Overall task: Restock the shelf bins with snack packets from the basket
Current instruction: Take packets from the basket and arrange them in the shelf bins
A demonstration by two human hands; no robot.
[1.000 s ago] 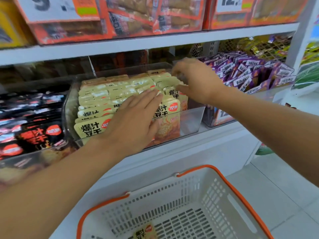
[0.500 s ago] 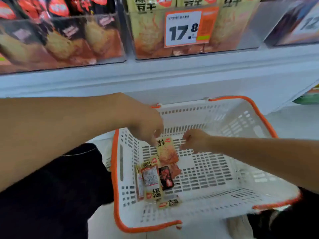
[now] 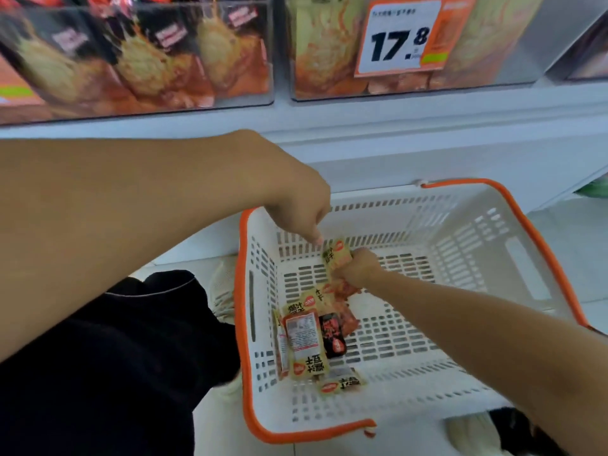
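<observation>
Yellow-and-orange snack packet (image 3: 336, 258), a small flat foil pouch, stands up out of the right hand (image 3: 357, 270), whose fingers are curled round its lower half above the floor of the white slotted plastic basket with an orange rim (image 3: 460, 373). Just beside the packet's top edge, the left hand (image 3: 296, 205) hangs fingers-down with loosely curled fingers, one fingertip (image 3: 318, 240) at or almost at the packet's corner; contact is unclear. Below and toward the wrist side of the right hand lies a loose pile of yellow packets (image 3: 304, 343) with one black packet (image 3: 333, 334). Beyond both hands, clear plastic shelf bins (image 3: 210, 93) hold more packets behind a white price tag (image 3: 399, 41).
</observation>
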